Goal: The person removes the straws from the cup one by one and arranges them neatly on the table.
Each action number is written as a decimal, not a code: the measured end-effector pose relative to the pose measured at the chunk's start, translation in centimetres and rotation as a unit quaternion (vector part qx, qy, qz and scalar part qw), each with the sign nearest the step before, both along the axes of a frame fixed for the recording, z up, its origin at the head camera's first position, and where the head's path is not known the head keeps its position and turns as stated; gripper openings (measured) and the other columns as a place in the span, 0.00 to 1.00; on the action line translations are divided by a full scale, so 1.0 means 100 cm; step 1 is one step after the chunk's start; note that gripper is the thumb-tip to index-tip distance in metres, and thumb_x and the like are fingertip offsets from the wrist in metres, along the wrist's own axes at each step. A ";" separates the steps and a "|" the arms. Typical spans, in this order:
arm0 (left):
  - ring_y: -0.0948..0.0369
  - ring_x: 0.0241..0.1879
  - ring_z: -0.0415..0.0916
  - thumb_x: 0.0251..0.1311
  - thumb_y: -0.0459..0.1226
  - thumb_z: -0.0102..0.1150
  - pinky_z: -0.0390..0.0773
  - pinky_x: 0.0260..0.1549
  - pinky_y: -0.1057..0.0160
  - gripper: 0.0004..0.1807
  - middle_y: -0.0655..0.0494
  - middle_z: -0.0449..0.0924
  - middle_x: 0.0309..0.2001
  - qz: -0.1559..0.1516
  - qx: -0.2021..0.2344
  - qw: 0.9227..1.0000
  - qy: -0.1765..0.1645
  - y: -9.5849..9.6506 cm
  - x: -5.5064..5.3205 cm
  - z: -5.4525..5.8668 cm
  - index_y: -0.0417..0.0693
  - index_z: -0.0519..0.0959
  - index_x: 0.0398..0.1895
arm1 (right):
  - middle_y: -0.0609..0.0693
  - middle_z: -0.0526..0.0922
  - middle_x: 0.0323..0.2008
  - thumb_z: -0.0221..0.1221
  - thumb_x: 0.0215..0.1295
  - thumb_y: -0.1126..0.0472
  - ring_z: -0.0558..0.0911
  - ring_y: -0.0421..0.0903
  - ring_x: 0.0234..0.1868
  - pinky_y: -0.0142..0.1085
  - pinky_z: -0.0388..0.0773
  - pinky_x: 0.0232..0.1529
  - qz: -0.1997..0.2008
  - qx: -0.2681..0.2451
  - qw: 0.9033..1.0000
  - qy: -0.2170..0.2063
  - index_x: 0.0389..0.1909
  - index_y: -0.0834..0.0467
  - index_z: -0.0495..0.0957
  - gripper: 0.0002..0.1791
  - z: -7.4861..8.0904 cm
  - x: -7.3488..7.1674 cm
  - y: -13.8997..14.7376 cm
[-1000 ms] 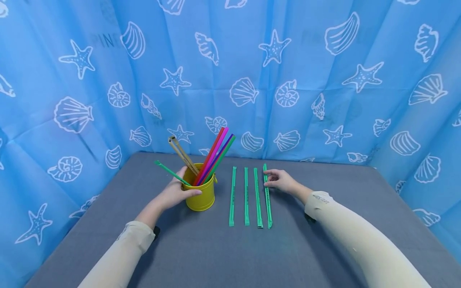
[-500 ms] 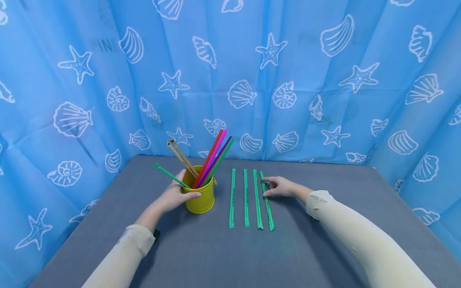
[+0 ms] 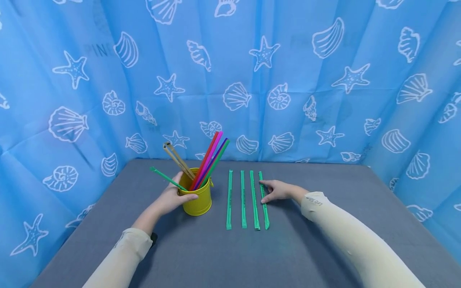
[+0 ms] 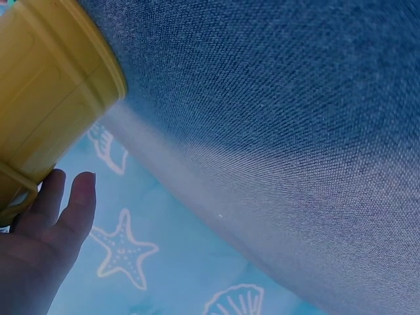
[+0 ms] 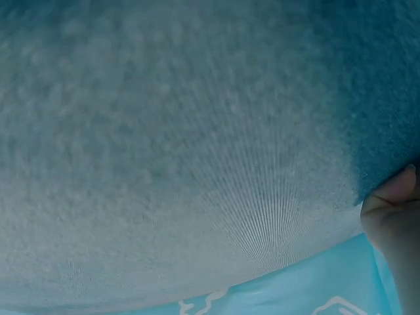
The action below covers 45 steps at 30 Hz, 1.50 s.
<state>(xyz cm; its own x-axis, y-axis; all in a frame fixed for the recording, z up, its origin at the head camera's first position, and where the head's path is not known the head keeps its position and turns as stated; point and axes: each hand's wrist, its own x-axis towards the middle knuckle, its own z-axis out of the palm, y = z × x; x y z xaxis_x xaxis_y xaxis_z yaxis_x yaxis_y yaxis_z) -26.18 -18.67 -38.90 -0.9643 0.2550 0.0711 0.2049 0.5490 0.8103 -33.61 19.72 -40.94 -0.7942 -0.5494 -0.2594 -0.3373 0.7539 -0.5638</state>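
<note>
My left hand (image 3: pixel 170 200) grips a small yellow bucket (image 3: pixel 200 203) at its rim, thumb on the near side. In the left wrist view, fingers (image 4: pixel 72 210) lie by the bucket's handle (image 4: pixel 18 190). Red, pink, purple and green drinking straws (image 3: pixel 209 164) lean out of the bucket. So do tan wrapped straws (image 3: pixel 179 161) and one green wrapped straw (image 3: pixel 166 177). Several more green wrapped straws (image 3: pixel 229 200) lie side by side on the table. My right hand (image 3: pixel 280 190) touches the rightmost straw (image 3: pixel 265 218) with index finger and thumb spread along it.
A grey cloth (image 3: pixel 216 256) covers the table. Blue curtains (image 3: pixel 201 92) with white shells and starfish stand behind it and along both sides. The right wrist view shows mostly the cloth and part of the right hand (image 5: pixel 397 213).
The rightmost green straw, earlier tilted and pinched by the right hand, has come down and turned nearly parallel to the others. The right hand's fingers have spread. The left hand stays on the bucket.
</note>
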 end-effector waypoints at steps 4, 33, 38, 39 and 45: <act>0.43 0.65 0.59 0.57 0.47 0.69 0.63 0.61 0.38 0.50 0.38 0.58 0.67 -0.001 0.008 1.000 0.001 -0.001 0.001 0.000 0.45 0.48 0.74 | 0.48 0.63 0.23 0.66 0.62 0.56 0.61 0.43 0.24 0.34 0.59 0.28 -0.003 -0.002 1.000 0.000 0.72 0.69 0.54 0.45 -0.001 0.000 -0.002; 0.43 0.64 0.61 0.57 0.46 0.69 0.64 0.61 0.39 0.48 0.39 0.60 0.66 -0.005 0.016 1.000 0.005 -0.001 0.001 0.002 0.44 0.50 0.73 | 0.49 0.65 0.24 0.67 0.61 0.56 0.63 0.43 0.25 0.34 0.60 0.30 -0.018 0.007 1.000 -0.019 0.74 0.67 0.51 0.48 0.002 -0.006 0.001; 0.43 0.64 0.61 0.57 0.45 0.69 0.64 0.61 0.39 0.48 0.39 0.60 0.66 -0.003 0.008 1.000 0.005 -0.001 0.001 0.002 0.44 0.50 0.73 | 0.49 0.65 0.24 0.68 0.60 0.55 0.63 0.43 0.25 0.34 0.60 0.30 -0.015 0.006 1.000 -0.023 0.73 0.67 0.51 0.48 0.001 -0.006 0.001; 0.43 0.64 0.61 0.57 0.45 0.69 0.64 0.61 0.39 0.47 0.39 0.60 0.66 -0.002 0.008 1.000 0.006 -0.001 0.001 0.002 0.44 0.50 0.73 | 0.49 0.65 0.24 0.68 0.60 0.55 0.63 0.43 0.25 0.34 0.60 0.30 -0.014 0.004 1.000 -0.024 0.74 0.67 0.51 0.48 0.000 -0.006 0.002; 0.42 0.64 0.60 0.58 0.46 0.68 0.63 0.61 0.38 0.49 0.37 0.58 0.67 -0.002 0.001 1.000 0.007 0.000 0.000 0.000 0.43 0.48 0.74 | 0.49 0.68 0.24 0.66 0.62 0.57 0.65 0.44 0.25 0.35 0.63 0.30 -0.015 -0.026 0.999 -0.026 0.74 0.68 0.49 0.47 0.002 -0.002 0.006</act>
